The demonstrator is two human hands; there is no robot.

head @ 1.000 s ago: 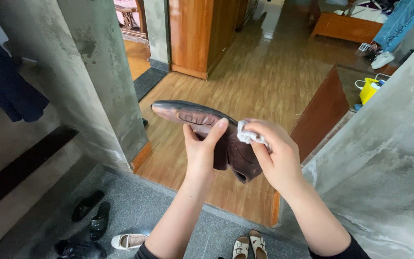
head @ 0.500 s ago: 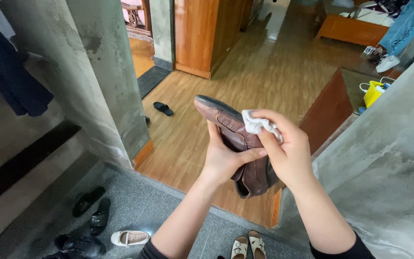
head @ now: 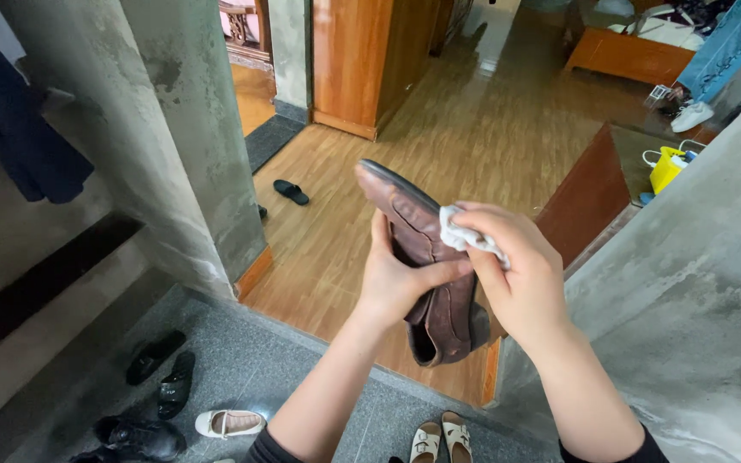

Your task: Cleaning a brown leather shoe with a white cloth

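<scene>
A brown leather shoe is held up in front of me, toe pointing up and away, opening toward the floor. My left hand grips it around the middle, thumb across its side. My right hand pinches a small white cloth and presses it against the shoe's upper side. The heel end of the shoe is partly hidden behind my right hand.
Grey concrete walls stand at left and right. Below lie black sandals, a white shoe and beige sandals on grey tile. A black slipper lies on the wood floor beyond; a yellow bag sits far right.
The shoe has swung from lying flat with its toe to the left to standing toe-up. My left hand shifted its grip to the shoe's middle; the cloth stays pressed on the shoe.
</scene>
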